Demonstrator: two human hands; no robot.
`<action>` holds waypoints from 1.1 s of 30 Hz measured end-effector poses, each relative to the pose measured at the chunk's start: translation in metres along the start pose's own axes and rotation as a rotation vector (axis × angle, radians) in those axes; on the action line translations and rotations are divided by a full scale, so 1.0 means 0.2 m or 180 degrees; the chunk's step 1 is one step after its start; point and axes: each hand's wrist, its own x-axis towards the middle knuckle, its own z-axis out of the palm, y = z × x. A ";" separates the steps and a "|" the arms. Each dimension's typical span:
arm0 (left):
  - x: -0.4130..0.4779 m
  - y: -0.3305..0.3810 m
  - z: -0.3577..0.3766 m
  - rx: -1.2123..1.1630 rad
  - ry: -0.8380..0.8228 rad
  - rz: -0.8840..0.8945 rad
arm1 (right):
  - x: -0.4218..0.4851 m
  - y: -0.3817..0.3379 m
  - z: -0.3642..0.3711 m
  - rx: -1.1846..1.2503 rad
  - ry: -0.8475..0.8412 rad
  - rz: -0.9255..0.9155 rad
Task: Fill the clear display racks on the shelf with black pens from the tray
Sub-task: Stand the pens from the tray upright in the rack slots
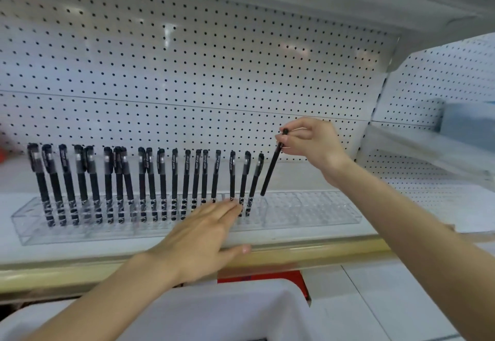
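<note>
Right hand (310, 142) pinched a black pen (272, 169) by its top, shaft slanting down-left toward the clear display racks (308, 208); left hand (198, 239) lay flat-fingered against them.

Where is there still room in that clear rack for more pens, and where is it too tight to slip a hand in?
The clear rack has bare holes at its right end, between the held pen and its end wall. Bare shelf lies beyond. From the left end to the left hand, standing pens crowd it.
</note>
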 end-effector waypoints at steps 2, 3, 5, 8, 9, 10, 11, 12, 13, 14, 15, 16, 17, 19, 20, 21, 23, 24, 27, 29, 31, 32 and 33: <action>0.00 -0.01 0.00 -0.0038 -0.0032 0.0010 | 0.01 -0.01 0.02 0.0002 -0.0013 0.0039; 0.00 -0.02 0.01 -0.0065 -0.0024 0.0020 | 0.02 -0.02 0.02 -0.0022 -0.0040 0.0052; 0.00 -0.03 0.02 -0.0124 0.0015 0.0027 | 0.03 -0.03 0.03 -0.0069 -0.0121 0.0059; 0.01 -0.03 0.02 -0.0156 0.0029 0.0047 | 0.04 -0.04 0.04 -0.0215 -0.0259 -0.0010; 0.02 -0.03 0.02 -0.0152 0.0024 0.0046 | 0.05 -0.04 0.05 -0.0277 -0.0309 -0.0031; 0.02 -0.04 0.02 -0.0153 0.0023 0.0040 | 0.05 -0.03 0.05 -0.0316 -0.0360 -0.0049; 0.02 -0.04 0.01 -0.0160 0.0025 0.0037 | 0.05 -0.03 0.05 -0.0342 -0.0413 -0.0069; 0.02 -0.04 0.02 -0.0168 0.0031 0.0043 | 0.06 -0.02 0.05 -0.0371 -0.0468 -0.0086; 0.02 -0.04 0.02 -0.0174 0.0035 0.0055 | 0.06 -0.02 0.05 -0.0401 -0.0531 -0.0092; 0.02 -0.04 0.02 -0.0174 0.0038 0.0069 | 0.06 -0.02 0.05 -0.0423 -0.0600 -0.0071; 0.02 -0.04 0.02 -0.0175 0.0033 0.0077 | 0.05 -0.01 0.05 -0.0435 -0.0679 -0.0026; 0.02 -0.04 0.02 -0.0178 0.0025 0.0077 | 0.05 0.00 0.05 -0.0463 -0.0758 0.0028; 0.02 -0.04 0.02 -0.0177 0.0018 0.0077 | 0.05 0.00 0.05 -0.0513 -0.0828 0.0074; 0.02 -0.04 0.01 -0.0185 0.0023 0.0084 | 0.05 0.02 0.05 -0.0638 -0.0930 0.0128; 0.02 -0.04 0.01 -0.0195 0.0040 0.0096 | 0.05 0.03 0.06 -0.0674 -0.0958 0.0138; 0.02 -0.05 0.02 -0.0204 0.0054 0.0112 | 0.05 0.04 0.07 -0.0690 -0.0962 0.0144; 0.02 -0.05 0.02 -0.0229 0.0081 0.0132 | 0.06 0.05 0.08 -0.0733 -0.0929 0.0163; 0.02 -0.05 0.03 -0.0242 0.0090 0.0134 | 0.07 0.06 0.08 -0.0776 -0.0926 0.0179; 0.03 -0.06 0.03 -0.0236 0.0086 0.0124 | 0.07 0.08 0.10 -0.0880 -0.0994 0.0266; 0.03 -0.05 0.02 -0.0235 0.0083 0.0119 | 0.07 0.09 0.10 -0.0869 -0.0999 0.0309; 0.02 -0.05 0.02 -0.0257 0.0070 0.0099 | 0.07 0.09 0.10 -0.0848 -0.0986 0.0311; 0.02 -0.05 0.02 -0.0271 0.0065 0.0091 | 0.07 0.09 0.10 -0.0843 -0.0981 0.0311; 0.02 -0.05 0.02 -0.0275 0.0063 0.0089 | 0.07 0.09 0.10 -0.0845 -0.0978 0.0312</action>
